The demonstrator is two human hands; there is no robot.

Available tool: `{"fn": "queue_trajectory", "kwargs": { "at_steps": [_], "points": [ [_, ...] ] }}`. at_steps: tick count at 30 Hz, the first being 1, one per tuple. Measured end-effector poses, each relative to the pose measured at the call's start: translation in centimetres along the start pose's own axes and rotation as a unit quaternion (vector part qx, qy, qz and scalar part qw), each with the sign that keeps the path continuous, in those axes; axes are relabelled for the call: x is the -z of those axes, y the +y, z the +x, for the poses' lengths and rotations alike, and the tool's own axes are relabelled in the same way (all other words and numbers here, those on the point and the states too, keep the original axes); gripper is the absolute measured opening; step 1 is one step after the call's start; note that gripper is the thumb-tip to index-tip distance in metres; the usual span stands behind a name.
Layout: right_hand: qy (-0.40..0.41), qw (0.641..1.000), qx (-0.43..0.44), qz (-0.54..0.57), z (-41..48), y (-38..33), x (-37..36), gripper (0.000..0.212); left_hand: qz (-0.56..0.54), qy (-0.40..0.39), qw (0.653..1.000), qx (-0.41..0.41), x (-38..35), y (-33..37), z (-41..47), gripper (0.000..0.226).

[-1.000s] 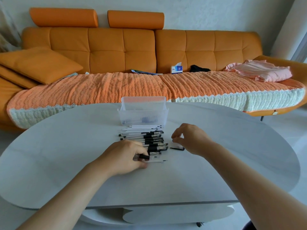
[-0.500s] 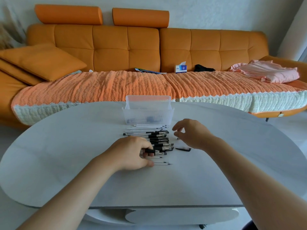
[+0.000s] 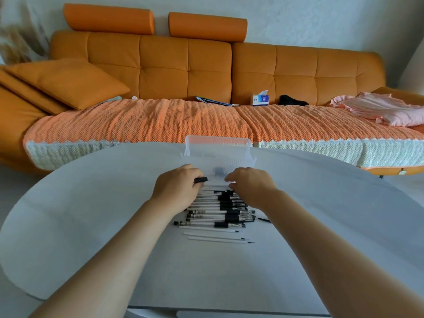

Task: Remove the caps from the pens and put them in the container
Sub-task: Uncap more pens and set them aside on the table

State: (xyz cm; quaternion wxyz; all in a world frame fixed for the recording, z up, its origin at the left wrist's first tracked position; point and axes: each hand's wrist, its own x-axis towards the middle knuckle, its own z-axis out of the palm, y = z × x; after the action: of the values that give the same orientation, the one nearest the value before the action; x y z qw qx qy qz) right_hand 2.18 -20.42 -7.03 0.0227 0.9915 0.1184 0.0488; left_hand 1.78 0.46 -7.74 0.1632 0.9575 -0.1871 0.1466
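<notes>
A row of white pens with black caps (image 3: 220, 210) lies across the grey table (image 3: 91, 226). Just beyond it stands a clear plastic container (image 3: 218, 150) with something dark inside. My left hand (image 3: 176, 191) hovers over the far end of the row and grips a pen whose black end (image 3: 201, 180) sticks out to the right. My right hand (image 3: 250, 187) is close beside it, fingers curled near the container's front wall. What those fingers hold, if anything, is hidden. Three thin white refills (image 3: 215, 235) lie nearest me.
A small black piece (image 3: 264, 219) lies on the table right of the pens. Behind the table runs an orange sofa (image 3: 183, 72) with a knitted cover, a tissue box (image 3: 260, 99) and pink cloth (image 3: 385, 109).
Both hands have moved away from me, from the near end of the pen row to its far end by the container. My left hand has lifted a pen off the table.
</notes>
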Motion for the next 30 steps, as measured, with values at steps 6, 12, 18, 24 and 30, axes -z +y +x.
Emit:
{"fn": "queue_trajectory", "kwargs": {
  "at_steps": [6,12,18,24,30],
  "points": [
    [-0.003,0.998,0.003,-0.057,1.5,-0.4,-0.4,0.019,-0.010,-0.020,1.000,0.003,-1.7,-0.6,0.2,0.017],
    [-0.008,0.998,0.003,-0.067,2.1,-0.5,-0.4,0.018,-0.021,-0.030,0.999,0.018,-2.2,-0.9,0.4,0.021],
    [0.032,0.997,0.021,-0.063,1.2,-0.2,0.4,0.017,-0.024,0.021,0.999,-0.010,-1.7,-0.6,0.2,0.023],
    [0.074,0.992,0.006,0.098,-1.8,0.3,2.5,0.015,-0.002,0.069,0.997,-0.034,-0.5,0.2,-0.1,0.019],
    [0.048,0.966,-0.003,0.255,-4.0,0.1,2.2,0.023,-0.038,0.044,0.998,-0.032,0.0,1.1,-1.1,0.016]
  ]
}}
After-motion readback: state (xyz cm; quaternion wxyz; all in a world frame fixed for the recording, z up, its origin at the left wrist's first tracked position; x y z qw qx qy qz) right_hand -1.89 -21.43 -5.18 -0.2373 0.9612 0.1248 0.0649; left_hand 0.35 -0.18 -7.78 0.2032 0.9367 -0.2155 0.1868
